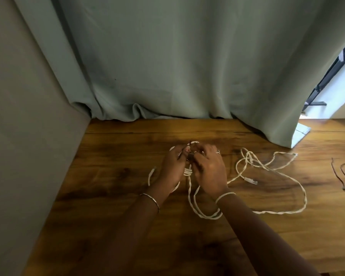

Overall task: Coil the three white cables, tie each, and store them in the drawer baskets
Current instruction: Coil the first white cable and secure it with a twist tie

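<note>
The left hand (pixel 173 165) and right hand (pixel 209 168) sit close together, fingertips nearly touching. Both pinch a thin dark tie (pixel 189 154) at the top of a coiled white cable (pixel 188 172). The cable's twisted, rope-like loops bunch between the palms and spill out under both wrists onto the glossy, knotty wooden surface (pixel 127 196). Right of the right hand, loose white cable (pixel 267 169) sprawls in open loops with clear plug ends. Farther right lie two spare ties (pixel 338 176), thin and dark. Beyond the hands hangs a grey-green curtain (pixel 167 66).
</note>
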`<state>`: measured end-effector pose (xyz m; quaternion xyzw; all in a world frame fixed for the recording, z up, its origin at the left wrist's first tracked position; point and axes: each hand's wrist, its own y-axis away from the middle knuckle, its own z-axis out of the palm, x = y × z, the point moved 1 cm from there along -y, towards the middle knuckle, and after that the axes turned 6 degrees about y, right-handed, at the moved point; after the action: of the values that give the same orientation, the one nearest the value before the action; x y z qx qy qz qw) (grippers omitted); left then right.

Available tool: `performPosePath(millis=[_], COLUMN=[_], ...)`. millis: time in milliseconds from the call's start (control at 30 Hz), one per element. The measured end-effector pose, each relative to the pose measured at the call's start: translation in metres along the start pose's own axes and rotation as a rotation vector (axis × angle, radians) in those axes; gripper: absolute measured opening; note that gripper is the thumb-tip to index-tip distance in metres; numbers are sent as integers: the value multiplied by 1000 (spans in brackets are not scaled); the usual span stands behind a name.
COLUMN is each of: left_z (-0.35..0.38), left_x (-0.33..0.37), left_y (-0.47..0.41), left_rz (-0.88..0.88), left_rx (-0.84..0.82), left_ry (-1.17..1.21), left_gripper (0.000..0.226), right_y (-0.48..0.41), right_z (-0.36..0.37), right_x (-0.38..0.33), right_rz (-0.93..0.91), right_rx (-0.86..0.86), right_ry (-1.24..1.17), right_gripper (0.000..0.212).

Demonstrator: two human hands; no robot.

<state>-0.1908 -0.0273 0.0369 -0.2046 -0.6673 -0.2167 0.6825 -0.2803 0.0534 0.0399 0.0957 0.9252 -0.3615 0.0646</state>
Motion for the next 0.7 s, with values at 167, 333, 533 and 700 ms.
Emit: performPosePath(millis=[167, 333, 533, 700], left_z=[-10, -18, -23, -23], left_x=[-4, -4, -9, -19], left_y=[-2, -6, -12, -14], left_rz=[-8, -29, -56, -104], left_rx=[40, 99, 189, 199], left_ry=[22, 97, 149, 91], left_gripper=[18, 10, 18, 21], right_y=[-1, -2, -6, -13], right_z=[6, 10, 9, 7], right_x=[-10, -13, -28, -32], right_rz=[63, 107, 248, 556], right_rx=[24, -29, -34, -46], right_ry=[-51, -85, -320, -577], right_gripper=[17, 24, 17, 22])
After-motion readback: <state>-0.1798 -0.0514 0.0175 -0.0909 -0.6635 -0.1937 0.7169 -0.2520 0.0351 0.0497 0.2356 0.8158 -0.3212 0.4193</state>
